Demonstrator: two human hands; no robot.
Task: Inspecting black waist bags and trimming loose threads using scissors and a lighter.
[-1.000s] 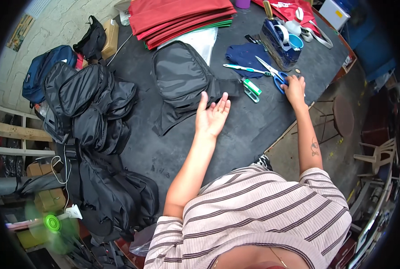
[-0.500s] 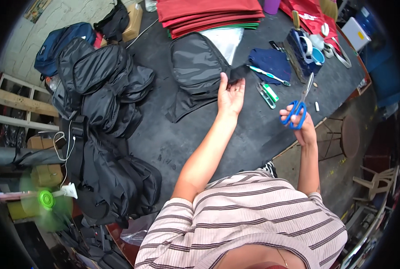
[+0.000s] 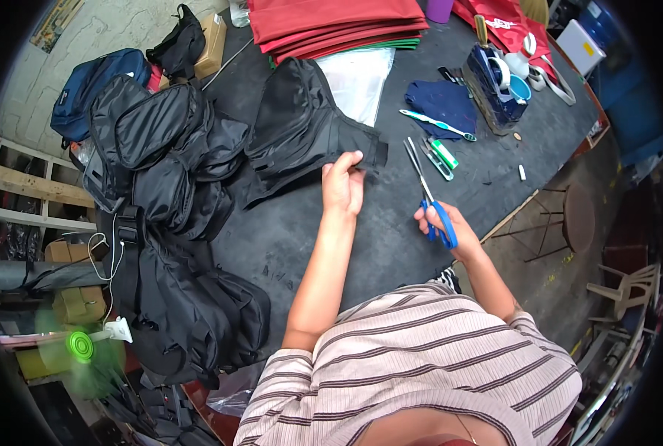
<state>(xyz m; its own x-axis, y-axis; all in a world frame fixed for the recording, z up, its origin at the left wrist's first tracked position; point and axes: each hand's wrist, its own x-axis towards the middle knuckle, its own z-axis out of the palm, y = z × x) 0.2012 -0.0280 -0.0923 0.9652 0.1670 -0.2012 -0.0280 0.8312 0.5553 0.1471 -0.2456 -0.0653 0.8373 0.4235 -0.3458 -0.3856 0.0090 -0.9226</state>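
My left hand (image 3: pixel 343 187) pinches the strap-like right end of a black fabric bag (image 3: pixel 290 123) on the dark table, the thumb on top. The bag is tilted, its far side bulging and its lower edge spread to the left. In my right hand (image 3: pixel 458 232) is a pair of scissors (image 3: pixel 444 223) with blue handles, my fingers in the loops. Its blades point away from me, slightly left, and stay apart from the bag. Beyond the scissors lie a thread snipper (image 3: pixel 441 168) and a green-and-white small item (image 3: pixel 444 153).
More black bags (image 3: pixel 160 126) pile up at the left, near a blue bag (image 3: pixel 97 85). Folded red fabric (image 3: pixel 339 22) is stacked at the back. A toothbrush (image 3: pixel 439 124) lies on navy cloth (image 3: pixel 447 100). A tool box (image 3: pixel 495 93) stands at the right, a spinning fan (image 3: pixel 80 346) lower left.
My left hand has moved left and nearer, turning the bag and lifting its right end. My right hand has come left and nearer with the scissors, whose blades now lean left.
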